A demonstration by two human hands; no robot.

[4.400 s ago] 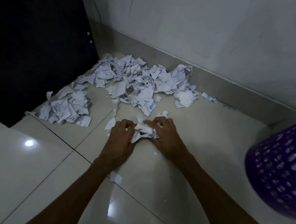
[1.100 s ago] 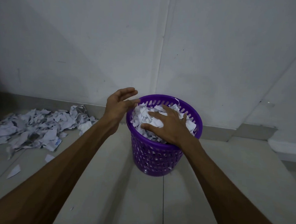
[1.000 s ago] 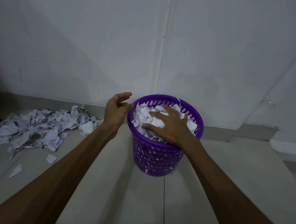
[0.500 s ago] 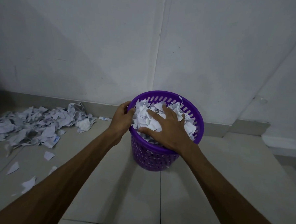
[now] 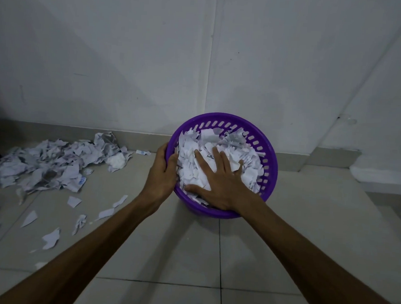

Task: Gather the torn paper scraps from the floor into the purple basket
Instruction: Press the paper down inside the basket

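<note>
Now the purple basket stands by the wall; the right hand presses flat, fingers spread, on its scraps, the left hand grips its rim. More paper litters the tiled floor left of the basket.

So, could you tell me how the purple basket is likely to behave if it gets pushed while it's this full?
The purple basket is probably light: perforated plastic holding only paper scraps, so it may slide on the glossy tiled floor. It could tip, which may be why the left hand grips its rim while the right hand presses down.
</note>
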